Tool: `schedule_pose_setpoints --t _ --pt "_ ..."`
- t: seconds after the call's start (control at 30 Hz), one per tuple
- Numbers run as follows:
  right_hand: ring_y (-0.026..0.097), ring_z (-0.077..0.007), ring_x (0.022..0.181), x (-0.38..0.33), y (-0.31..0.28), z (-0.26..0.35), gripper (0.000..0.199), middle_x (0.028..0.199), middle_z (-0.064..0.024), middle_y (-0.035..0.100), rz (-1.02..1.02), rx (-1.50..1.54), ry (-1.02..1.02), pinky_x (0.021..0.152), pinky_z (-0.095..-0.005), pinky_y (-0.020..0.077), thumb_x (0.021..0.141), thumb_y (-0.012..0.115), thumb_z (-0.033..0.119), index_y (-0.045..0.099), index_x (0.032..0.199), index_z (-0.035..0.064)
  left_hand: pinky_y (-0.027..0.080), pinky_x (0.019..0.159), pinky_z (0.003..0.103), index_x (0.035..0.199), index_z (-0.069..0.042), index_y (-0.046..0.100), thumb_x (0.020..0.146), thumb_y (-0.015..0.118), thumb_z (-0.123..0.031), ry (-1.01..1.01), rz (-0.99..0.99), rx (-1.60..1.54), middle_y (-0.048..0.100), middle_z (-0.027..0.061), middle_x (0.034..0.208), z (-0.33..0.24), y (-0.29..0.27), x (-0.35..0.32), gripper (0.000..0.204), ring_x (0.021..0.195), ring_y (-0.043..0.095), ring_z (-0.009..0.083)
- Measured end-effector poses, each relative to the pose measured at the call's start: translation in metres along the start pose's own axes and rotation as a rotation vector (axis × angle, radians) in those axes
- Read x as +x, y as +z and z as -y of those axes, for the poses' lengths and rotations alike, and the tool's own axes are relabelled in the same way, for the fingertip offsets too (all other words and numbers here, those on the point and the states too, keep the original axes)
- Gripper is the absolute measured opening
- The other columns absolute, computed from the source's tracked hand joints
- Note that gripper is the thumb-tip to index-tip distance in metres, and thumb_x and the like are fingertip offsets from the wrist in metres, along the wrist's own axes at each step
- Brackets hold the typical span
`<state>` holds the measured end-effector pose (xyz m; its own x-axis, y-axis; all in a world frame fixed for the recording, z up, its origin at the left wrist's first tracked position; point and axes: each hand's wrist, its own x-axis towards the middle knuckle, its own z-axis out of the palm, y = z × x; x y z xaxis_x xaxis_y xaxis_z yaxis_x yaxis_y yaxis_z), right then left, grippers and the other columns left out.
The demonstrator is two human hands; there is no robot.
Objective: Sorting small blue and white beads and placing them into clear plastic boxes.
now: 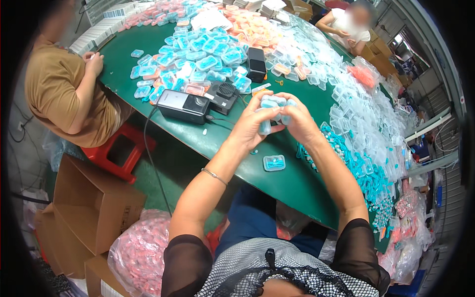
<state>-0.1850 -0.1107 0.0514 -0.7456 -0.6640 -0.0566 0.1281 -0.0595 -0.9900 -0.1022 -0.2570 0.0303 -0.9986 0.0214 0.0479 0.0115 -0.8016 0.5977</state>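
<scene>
My left hand (251, 126) and my right hand (298, 123) meet above the green table (297, 183) and together hold a small clear plastic case with blue pieces inside (273, 110). The fingers of both hands are wrapped around it. Another filled small case (274, 162) lies on the table just below my hands. A heap of loose blue earplugs on cords (356, 168) lies to the right of my right forearm.
Piles of filled blue cases (198, 54), orange cases (250, 27) and empty clear cases (366, 114) cover the table. A black box device (184, 105) and a small black fan (223, 95) stand near my left hand. A person in brown (62, 89) sits left; another sits far back. Cardboard boxes (94, 203) stand on the floor.
</scene>
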Motion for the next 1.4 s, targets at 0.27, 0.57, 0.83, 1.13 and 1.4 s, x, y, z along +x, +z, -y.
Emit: schedule_pose_setpoints --t 0.27,0.57,0.83,1.13,1.4 --pt "0.047 -0.0327 0.128 0.007 0.037 0.000 0.056 0.135 -0.0211 0.047 -0.167 -0.751 -0.443 0.107 -0.0402 0.0368 0.103 0.046 0.043 0.043 0.141 0.0018 0.051 0.089 0.054 0.132 -0.025 0.044 0.090 0.072 -0.020 0.107 -0.106 -0.323 0.053 0.0054 0.129 0.007 -0.002 0.001 0.051 0.120 0.054 0.0250" --pt "0.054 -0.0314 0.117 -0.073 0.010 0.021 0.056 0.124 -0.0160 0.055 0.103 -0.952 -0.372 0.096 -0.0419 0.0457 0.080 0.076 0.022 0.054 0.128 0.0033 0.057 0.068 0.042 0.109 -0.011 0.055 0.085 0.078 -0.024 0.486 -0.550 -0.086 0.060 0.0085 0.105 -0.124 -0.054 0.085 0.036 0.093 0.062 0.0260" --pt "0.054 -0.0350 0.113 -0.113 0.015 -0.015 0.059 0.121 -0.0160 0.056 0.234 -1.385 -0.426 0.094 -0.0456 0.0431 0.077 0.077 0.025 0.055 0.128 0.0073 0.028 0.114 0.052 0.156 -0.005 0.010 0.071 0.084 -0.028 0.474 -0.897 0.671 0.013 0.0237 0.159 -0.225 -0.091 0.159 0.115 0.142 0.029 0.0374" --pt "0.057 -0.0386 0.092 -0.091 -0.005 -0.015 0.048 0.101 -0.0188 0.049 0.181 -1.263 -0.470 0.076 -0.0452 0.0514 0.067 0.063 0.004 0.052 0.114 0.0024 0.051 0.092 0.037 0.116 -0.005 0.067 0.077 0.077 -0.020 0.473 0.014 1.667 0.069 0.0141 0.112 -0.075 -0.014 0.076 0.042 0.105 0.065 0.0278" --pt "0.055 -0.0345 0.100 0.002 -0.097 -0.008 0.047 0.103 -0.0141 0.053 -0.032 -1.322 -0.476 0.085 -0.0405 0.0485 0.067 0.063 0.001 0.057 0.113 0.0067 0.052 0.088 0.043 0.107 -0.005 0.066 0.072 0.080 -0.028 0.343 0.205 2.322 0.063 0.0183 0.109 -0.002 -0.004 0.043 0.044 0.109 0.060 0.0361"
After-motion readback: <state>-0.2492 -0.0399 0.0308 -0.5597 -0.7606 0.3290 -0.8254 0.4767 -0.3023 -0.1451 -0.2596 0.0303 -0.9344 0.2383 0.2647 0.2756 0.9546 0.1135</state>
